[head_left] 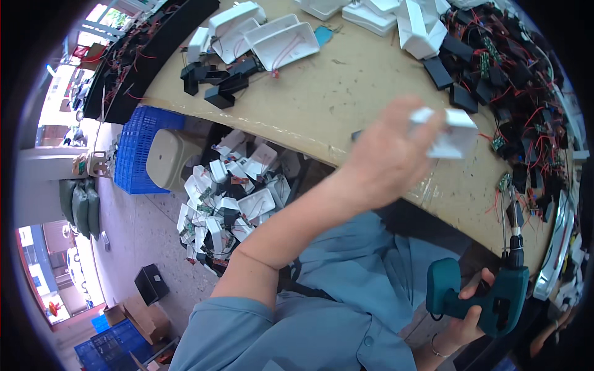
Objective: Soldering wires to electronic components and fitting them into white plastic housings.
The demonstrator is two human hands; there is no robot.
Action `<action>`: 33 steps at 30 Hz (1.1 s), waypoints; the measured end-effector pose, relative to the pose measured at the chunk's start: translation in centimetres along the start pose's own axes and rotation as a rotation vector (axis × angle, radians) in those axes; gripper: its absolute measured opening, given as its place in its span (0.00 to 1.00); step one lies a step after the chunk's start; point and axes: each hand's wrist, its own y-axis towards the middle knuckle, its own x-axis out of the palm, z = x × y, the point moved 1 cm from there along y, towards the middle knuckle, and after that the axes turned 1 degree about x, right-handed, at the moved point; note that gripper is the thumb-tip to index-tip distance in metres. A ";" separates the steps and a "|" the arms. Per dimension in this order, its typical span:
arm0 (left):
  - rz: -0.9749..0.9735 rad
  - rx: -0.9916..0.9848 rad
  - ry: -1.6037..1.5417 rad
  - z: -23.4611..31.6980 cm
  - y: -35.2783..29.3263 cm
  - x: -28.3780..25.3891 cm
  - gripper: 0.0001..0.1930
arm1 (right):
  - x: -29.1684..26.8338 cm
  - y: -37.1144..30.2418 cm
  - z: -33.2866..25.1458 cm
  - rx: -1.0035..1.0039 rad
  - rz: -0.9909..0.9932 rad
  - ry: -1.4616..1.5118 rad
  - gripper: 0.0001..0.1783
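My left hand [393, 151] is closed on a small white plastic housing [456, 135], held over the table [352, 74]; motion smears it a little. My right hand [467, 315] grips a dark green cordless screwdriver [495, 303] by its handle, low at the right beside the table's near edge. The tool's black nose and long thin bit point away from me, toward a heap of black boxes, green circuit boards and red wires [516, 74] along the table's right side. A small dark piece partly shows behind my left wrist.
White open housings [288, 46] and black boxes [226, 89] sit at the table's far left; more white housings [417, 28] stand at the back. A pile of white parts [232, 204] lies on the floor, near a beige stool [167, 161] and a blue crate [139, 145].
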 end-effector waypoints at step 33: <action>0.138 0.747 0.519 -10.6 15.8 -0.2 0.05 | -1.7 0.6 1.0 0.091 0.172 0.136 0.41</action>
